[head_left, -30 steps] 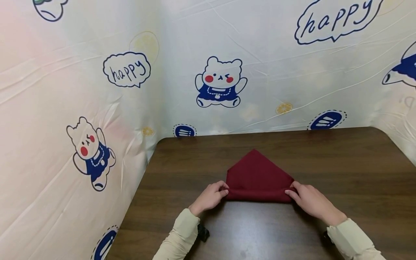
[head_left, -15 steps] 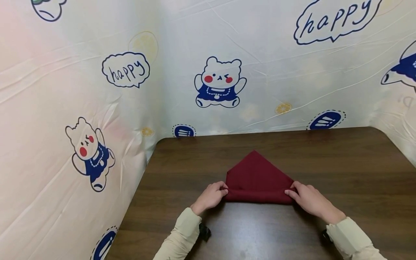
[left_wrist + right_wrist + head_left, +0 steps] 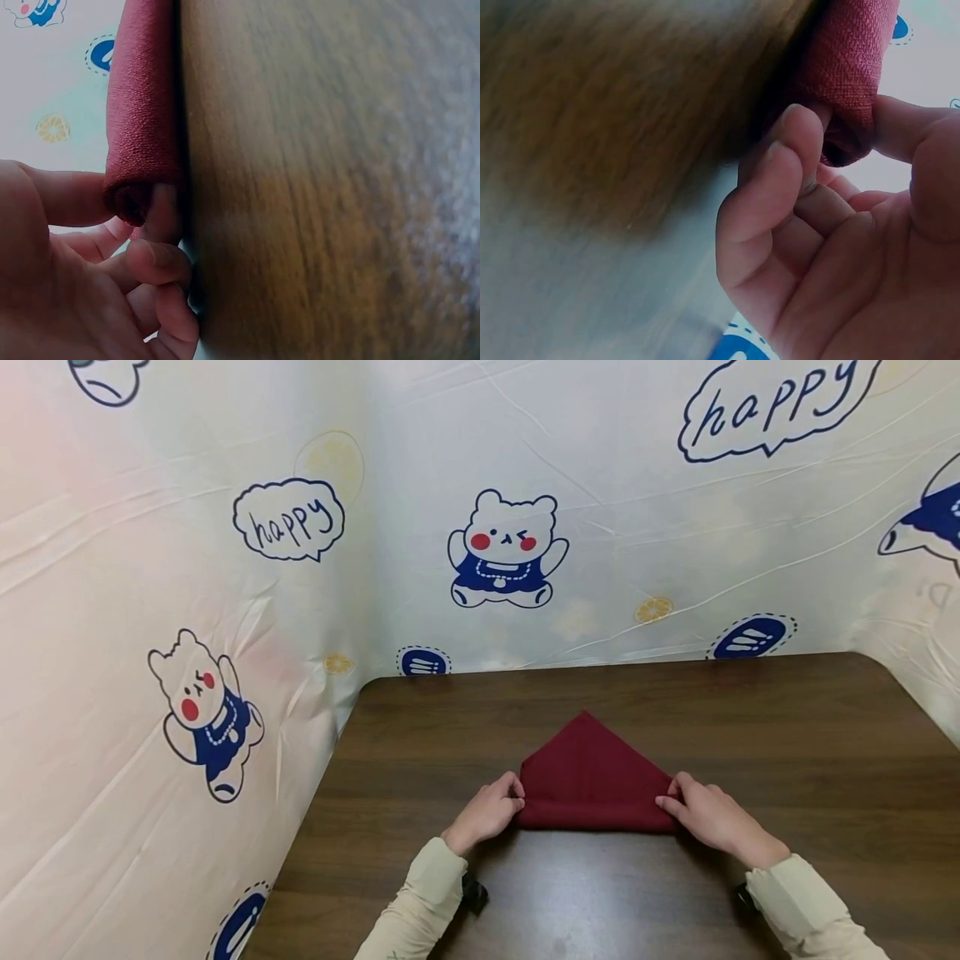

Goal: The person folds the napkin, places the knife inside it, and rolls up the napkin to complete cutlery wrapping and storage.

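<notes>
A dark red cloth (image 3: pixel 596 768) lies on the table, its far part a peak pointing away and its near edge rolled into a thick tube. My left hand (image 3: pixel 486 812) pinches the left end of the roll; in the left wrist view the thumb presses the outside of the rolled cloth (image 3: pixel 142 105) and a fingertip sits at its open end. At the right end, my right hand (image 3: pixel 716 817) pinches the roll between thumb and fingers. The right wrist view shows the coiled layers of the cloth (image 3: pixel 847 75) beside the fingers. The underside of the roll is hidden.
The brown wooden table (image 3: pixel 810 735) extends around the cloth on all sides. Behind it and at the left hangs a pale curtain (image 3: pixel 615 527) printed with bears and the word "happy". Dark devices show under both cuffs.
The cloth's peak has come slightly nearer and looks a little shorter, while the rolled edge has shifted slightly toward me. Both hands keep their pinch at its ends.
</notes>
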Tool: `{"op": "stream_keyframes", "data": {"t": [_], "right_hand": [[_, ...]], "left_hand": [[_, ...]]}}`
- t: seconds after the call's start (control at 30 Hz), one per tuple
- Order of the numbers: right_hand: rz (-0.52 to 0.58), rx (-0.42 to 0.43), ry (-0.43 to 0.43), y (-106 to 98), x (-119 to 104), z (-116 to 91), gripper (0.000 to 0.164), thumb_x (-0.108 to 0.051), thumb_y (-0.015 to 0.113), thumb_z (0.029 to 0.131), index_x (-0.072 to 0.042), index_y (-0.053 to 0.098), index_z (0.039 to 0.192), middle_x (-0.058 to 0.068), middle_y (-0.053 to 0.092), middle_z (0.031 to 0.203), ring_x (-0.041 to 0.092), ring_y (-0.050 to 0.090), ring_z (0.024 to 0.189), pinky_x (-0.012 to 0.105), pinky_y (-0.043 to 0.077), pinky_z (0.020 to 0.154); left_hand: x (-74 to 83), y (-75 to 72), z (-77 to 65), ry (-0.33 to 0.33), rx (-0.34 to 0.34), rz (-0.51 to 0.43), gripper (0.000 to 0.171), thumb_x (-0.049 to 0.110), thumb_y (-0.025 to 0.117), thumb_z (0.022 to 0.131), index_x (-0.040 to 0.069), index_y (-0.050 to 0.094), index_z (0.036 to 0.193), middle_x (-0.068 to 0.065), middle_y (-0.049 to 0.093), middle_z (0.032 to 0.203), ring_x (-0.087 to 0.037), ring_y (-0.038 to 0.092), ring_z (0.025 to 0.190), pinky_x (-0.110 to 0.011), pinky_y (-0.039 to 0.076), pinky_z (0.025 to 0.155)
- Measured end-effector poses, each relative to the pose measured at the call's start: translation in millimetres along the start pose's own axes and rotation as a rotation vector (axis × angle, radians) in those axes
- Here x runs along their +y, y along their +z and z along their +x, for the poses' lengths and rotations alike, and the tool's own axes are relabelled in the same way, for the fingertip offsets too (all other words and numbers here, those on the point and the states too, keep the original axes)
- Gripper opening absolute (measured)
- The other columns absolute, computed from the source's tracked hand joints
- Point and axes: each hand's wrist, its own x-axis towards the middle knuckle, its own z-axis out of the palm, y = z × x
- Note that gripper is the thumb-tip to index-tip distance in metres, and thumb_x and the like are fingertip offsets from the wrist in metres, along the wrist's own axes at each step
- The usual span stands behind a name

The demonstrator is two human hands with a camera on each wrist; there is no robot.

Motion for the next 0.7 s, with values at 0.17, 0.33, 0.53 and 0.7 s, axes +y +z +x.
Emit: {"op": "stream_keyframes", "data": {"t": [0.17, 0.33, 0.53, 0.7], "right_hand": [[0.012, -0.018, 0.038, -0.9, 0.6, 1.2, 0.024, -0.032, 0.059, 0.094, -0.009, 0.053, 0.092, 0.001, 0.052, 0.068, 0.018, 0.051, 0.066, 0.034, 0.041, 0.060], [0.011, -0.039, 0.065, -2.1, 0.5, 1.2, 0.027, -0.036, 0.058, 0.094, -0.010, 0.052, 0.094, 0.002, 0.050, 0.068, 0.018, 0.049, 0.065, 0.033, 0.039, 0.059], [-0.012, -0.047, 0.106, -4.4, -1.7, -1.6, 0.034, -0.044, 0.057, 0.093, -0.011, 0.051, 0.095, 0.003, 0.051, 0.071, 0.021, 0.051, 0.067, 0.035, 0.039, 0.057], [-0.019, -0.054, 0.130, -5.8, -3.2, -3.9, 0.036, -0.047, 0.056, 0.094, -0.011, 0.051, 0.094, 0.004, 0.051, 0.072, 0.021, 0.050, 0.066, 0.035, 0.038, 0.055]], "left_hand": [[-0.3, 0.6, 0.9, -0.024, 0.015, -0.009, 0.004, 0.018, 0.054, 0.092, 0.015, 0.057, 0.090, 0.002, 0.054, 0.073, -0.013, 0.047, 0.067, -0.028, 0.039, 0.064], [-4.5, 2.4, 1.6, -0.034, 0.037, -0.009, 0.007, 0.021, 0.058, 0.091, 0.015, 0.057, 0.088, 0.003, 0.053, 0.065, -0.011, 0.048, 0.059, -0.026, 0.040, 0.056], [-7.5, -1.8, -0.1, -0.013, 0.047, -0.004, 0.014, 0.026, 0.063, 0.091, 0.014, 0.058, 0.085, 0.005, 0.058, 0.059, -0.010, 0.051, 0.051, -0.026, 0.042, 0.051], [-7.1, -2.3, -1.7, -0.003, 0.070, 0.011, 0.015, 0.027, 0.065, 0.090, 0.015, 0.059, 0.083, 0.005, 0.054, 0.059, -0.008, 0.048, 0.050, -0.024, 0.041, 0.050]]}}
